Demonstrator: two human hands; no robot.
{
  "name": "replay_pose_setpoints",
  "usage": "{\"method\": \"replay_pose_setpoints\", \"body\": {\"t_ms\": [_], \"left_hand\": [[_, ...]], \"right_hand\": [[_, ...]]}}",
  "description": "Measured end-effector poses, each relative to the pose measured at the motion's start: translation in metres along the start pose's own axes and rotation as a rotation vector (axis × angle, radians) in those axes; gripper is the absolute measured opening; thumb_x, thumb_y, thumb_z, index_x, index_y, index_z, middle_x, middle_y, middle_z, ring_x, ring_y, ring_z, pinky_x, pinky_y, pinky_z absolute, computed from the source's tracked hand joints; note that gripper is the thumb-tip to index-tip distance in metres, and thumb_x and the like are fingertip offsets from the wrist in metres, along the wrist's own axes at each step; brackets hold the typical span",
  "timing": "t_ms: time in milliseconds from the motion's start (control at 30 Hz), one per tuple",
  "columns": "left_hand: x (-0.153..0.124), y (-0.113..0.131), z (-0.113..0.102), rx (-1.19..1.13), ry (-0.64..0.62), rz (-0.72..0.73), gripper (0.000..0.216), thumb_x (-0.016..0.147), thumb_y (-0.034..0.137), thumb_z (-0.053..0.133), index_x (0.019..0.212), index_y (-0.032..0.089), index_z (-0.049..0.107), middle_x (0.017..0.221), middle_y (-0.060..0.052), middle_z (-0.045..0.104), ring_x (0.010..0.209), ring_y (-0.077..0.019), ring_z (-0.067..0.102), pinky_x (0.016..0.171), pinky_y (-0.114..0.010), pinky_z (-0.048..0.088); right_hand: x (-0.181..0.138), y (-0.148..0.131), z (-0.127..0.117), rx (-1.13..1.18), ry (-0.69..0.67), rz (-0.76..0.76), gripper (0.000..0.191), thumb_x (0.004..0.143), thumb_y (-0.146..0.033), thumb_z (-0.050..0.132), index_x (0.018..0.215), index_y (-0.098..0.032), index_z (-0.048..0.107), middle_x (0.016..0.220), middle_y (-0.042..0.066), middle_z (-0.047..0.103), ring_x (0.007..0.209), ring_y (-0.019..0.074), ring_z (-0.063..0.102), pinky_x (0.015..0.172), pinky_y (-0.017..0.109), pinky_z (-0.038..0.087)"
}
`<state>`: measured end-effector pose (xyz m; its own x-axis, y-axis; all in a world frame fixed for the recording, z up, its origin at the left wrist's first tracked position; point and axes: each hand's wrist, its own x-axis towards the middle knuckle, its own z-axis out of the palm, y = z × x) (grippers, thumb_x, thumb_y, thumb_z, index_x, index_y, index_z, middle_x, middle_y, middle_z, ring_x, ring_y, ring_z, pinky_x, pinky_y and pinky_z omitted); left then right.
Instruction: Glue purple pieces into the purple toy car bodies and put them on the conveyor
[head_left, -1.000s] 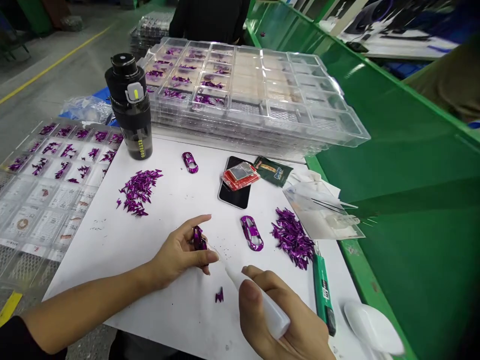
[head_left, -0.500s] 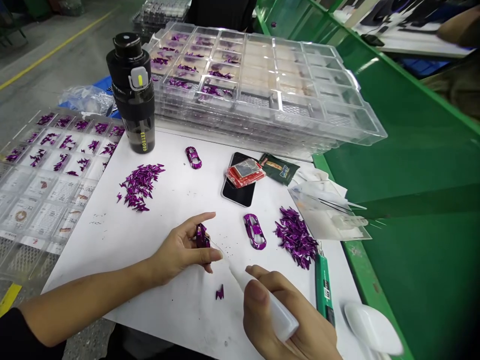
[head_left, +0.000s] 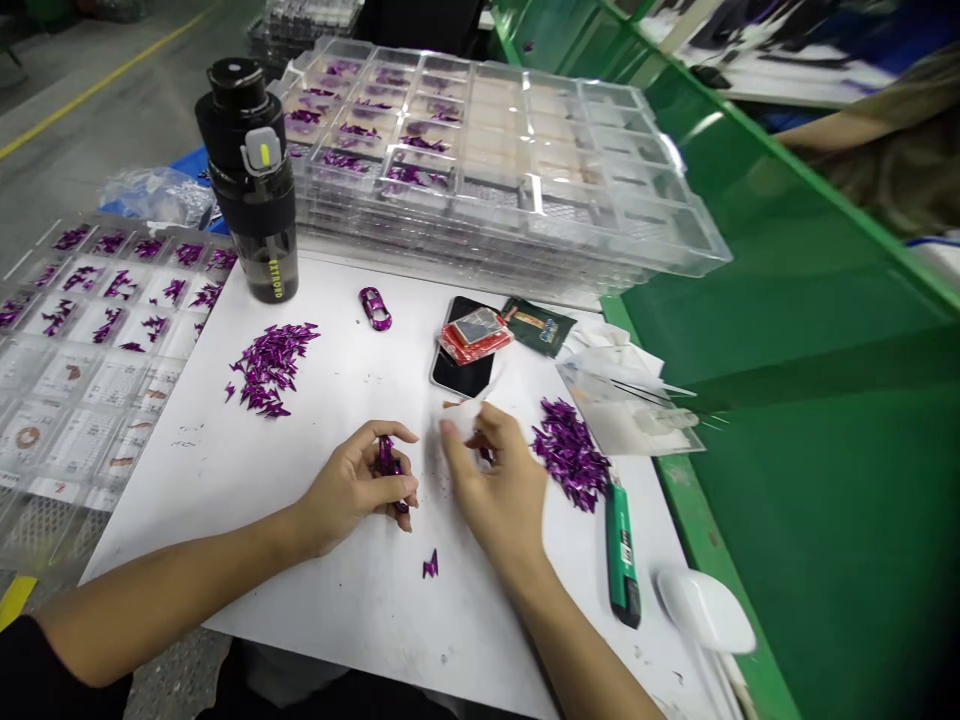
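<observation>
A purple metallic toy car body [head_left: 388,462] is gripped in the curled left hand [head_left: 352,490], seemingly to keep it steady, while the right hand [head_left: 495,480] is half-open, its hold hard to make out; purple shards [head_left: 568,453] are kept handy at two o'clock.

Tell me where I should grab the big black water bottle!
Grab the black water bottle around its fat round middle, below the cap. Come from your side of the white sheet, because it stands upright and the stacked clear plastic trays sit right behind it.
</observation>
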<state>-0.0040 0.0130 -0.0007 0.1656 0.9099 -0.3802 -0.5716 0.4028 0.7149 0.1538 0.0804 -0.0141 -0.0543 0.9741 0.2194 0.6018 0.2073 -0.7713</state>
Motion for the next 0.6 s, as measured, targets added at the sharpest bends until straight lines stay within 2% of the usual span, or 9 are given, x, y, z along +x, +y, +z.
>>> {"method": "replay_pose_setpoints", "body": {"t_ms": [133, 200, 267, 367, 433, 600], "left_hand": [[-0.003, 0.001, 0.002, 0.066, -0.029, 0.0, 0.033, 0.079, 0.028, 0.08, 0.101, 0.022, 0.056, 0.091, 0.001, 0.059, 0.075, -0.0149, 0.066, 0.062, -0.033, 0.061], [-0.004, 0.0, 0.002, 0.106, -0.042, -0.005, 0.034, 0.081, 0.029, 0.079, 0.105, 0.022, 0.056, 0.092, 0.0, 0.061, 0.075, -0.0161, 0.069, 0.063, -0.034, 0.063], [-0.004, 0.0, 0.002, 0.143, -0.055, -0.025, 0.038, 0.083, 0.031, 0.078, 0.112, 0.021, 0.056, 0.092, -0.001, 0.061, 0.076, -0.0177, 0.071, 0.063, -0.035, 0.064], [-0.005, 0.0, 0.003, 0.184, -0.064, -0.05, 0.053, 0.083, 0.031, 0.077, 0.128, 0.023, 0.051, 0.093, -0.001, 0.061, 0.073, -0.0186, 0.073, 0.06, -0.033, 0.064], [-0.006, -0.002, 0.004, 0.206, -0.07, -0.05, 0.063, 0.083, 0.031, 0.078, 0.137, 0.025, 0.046, 0.094, -0.002, 0.061, 0.07, -0.0185, 0.073, 0.056, -0.031, 0.063], [-0.008, -0.006, 0.004, 0.277, -0.101, -0.052, 0.053, 0.083, 0.032, 0.077, 0.128, 0.02, 0.051, 0.095, -0.002, 0.059, 0.067, -0.018, 0.074, 0.053, -0.028, 0.061]], "right_hand": [[-0.002, -0.002, 0.004, -0.104, -0.155, -0.067, 0.028, 0.089, -0.039, 0.056, 0.112, -0.023, 0.061, 0.101, 0.006, 0.072, 0.087, 0.0226, 0.068, 0.078, 0.037, 0.054], [-0.005, 0.0, -0.009, -0.121, -0.21, -0.127, 0.039, 0.089, -0.035, 0.056, 0.126, -0.022, 0.056, 0.112, 0.009, 0.071, 0.094, 0.0243, 0.069, 0.08, 0.039, 0.055], [-0.005, 0.008, -0.031, -0.163, -0.201, -0.179, 0.042, 0.091, -0.035, 0.054, 0.131, -0.022, 0.056, 0.118, 0.01, 0.07, 0.097, 0.0249, 0.07, 0.082, 0.04, 0.055], [0.009, 0.031, -0.063, -0.352, -0.059, -0.084, 0.032, 0.092, -0.042, 0.053, 0.108, -0.022, 0.071, 0.104, 0.01, 0.073, 0.091, 0.0262, 0.068, 0.083, 0.042, 0.053], [0.023, 0.048, -0.075, -0.461, 0.0, -0.001, 0.031, 0.087, -0.043, 0.055, 0.094, -0.021, 0.076, 0.095, 0.011, 0.072, 0.086, 0.0275, 0.066, 0.081, 0.043, 0.051], [0.041, 0.075, -0.068, -0.475, -0.002, 0.037, 0.028, 0.077, -0.04, 0.058, 0.085, -0.021, 0.076, 0.089, 0.009, 0.071, 0.079, 0.0253, 0.062, 0.078, 0.042, 0.048]]}}
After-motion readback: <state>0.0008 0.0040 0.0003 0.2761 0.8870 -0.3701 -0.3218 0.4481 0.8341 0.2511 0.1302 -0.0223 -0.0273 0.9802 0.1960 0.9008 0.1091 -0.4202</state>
